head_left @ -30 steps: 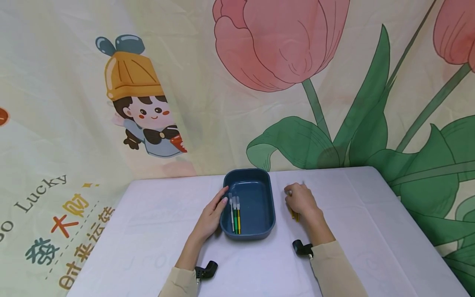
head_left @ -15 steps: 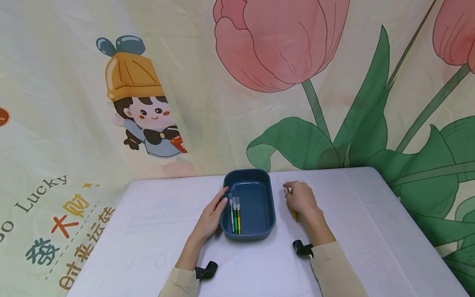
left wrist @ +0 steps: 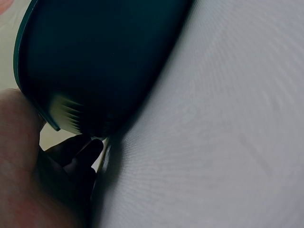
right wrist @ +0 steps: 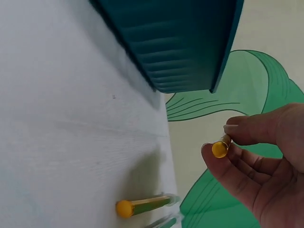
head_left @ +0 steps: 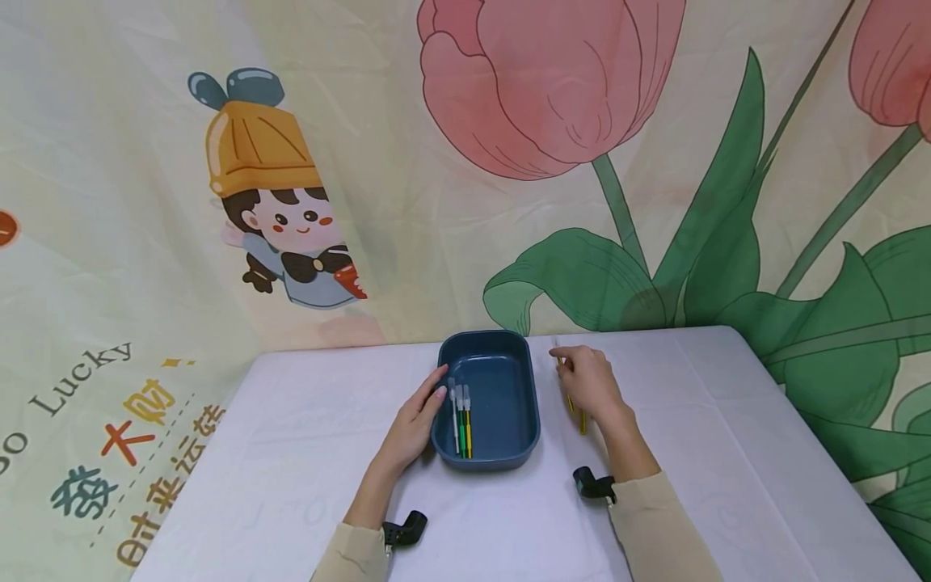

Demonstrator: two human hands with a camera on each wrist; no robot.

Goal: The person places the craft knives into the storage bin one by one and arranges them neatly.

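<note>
A dark blue plastic bin (head_left: pixel 502 412) stands on the white table. My left hand (head_left: pixel 410 428) holds its left rim, and the left wrist view shows fingers (left wrist: pixel 78 152) against the bin's ribbed outer wall (left wrist: pixel 104 61). Several capped pens (head_left: pixel 461 424) lie side by side in the bin's left part. Right of the bin, my right hand (head_left: pixel 591 380) pinches a yellow-ended pen (right wrist: pixel 220 149) between thumb and fingers, lifted off the table. Below this hand another yellow-ended pen (right wrist: pixel 145 205) lies on the cloth, with part of a further one (right wrist: pixel 166 222) at the frame's edge.
The table (head_left: pixel 305 453) is covered with a white cloth and its far edge meets a printed backdrop (head_left: pixel 393 202). A black wrist camera (head_left: pixel 406 530) sits on the left forearm, and another camera (head_left: pixel 592 484) on the right.
My right hand has risen slightly and shifted toward the bin, with a yellow pen now showing in its fingers. My left hand and the bin have not moved.
</note>
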